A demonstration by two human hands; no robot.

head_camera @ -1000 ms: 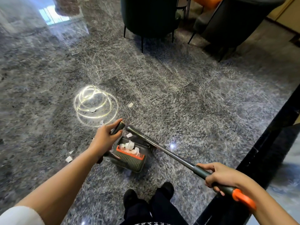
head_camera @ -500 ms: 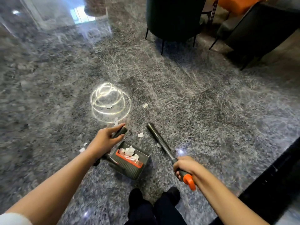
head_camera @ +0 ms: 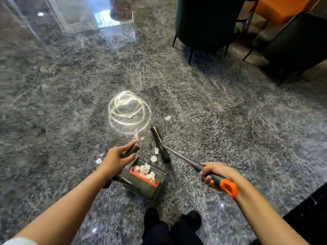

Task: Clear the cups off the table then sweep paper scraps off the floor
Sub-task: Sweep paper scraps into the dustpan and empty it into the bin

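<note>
A dark green dustpan (head_camera: pixel 150 189) with an orange comb strip stands on the floor in front of my feet, with several white paper scraps (head_camera: pixel 145 169) in it. My left hand (head_camera: pixel 115 160) grips the dustpan's upright handle (head_camera: pixel 131 150). My right hand (head_camera: pixel 215 175) grips the broom handle (head_camera: pixel 184 160) just above its orange end. The broom head (head_camera: pixel 160 143) lies on the floor just beyond the pan's mouth. Loose scraps lie by the pan (head_camera: pixel 153 158), near the left hand (head_camera: pixel 98 161) and farther out (head_camera: pixel 168 117).
The floor is glossy grey marble with a bright ring-shaped light reflection (head_camera: pixel 129 112). A dark green chair (head_camera: pixel 205 23) and a black chair (head_camera: pixel 297 43) stand at the back right. A black edge (head_camera: pixel 307 211) runs along the lower right. My shoes (head_camera: pixel 171 220) are below the pan.
The broom head has swung from pointing away to lying crosswise in front of the pan, and my right hand moved right and outward along the handle. The left hand kept holding the dustpan handle.
</note>
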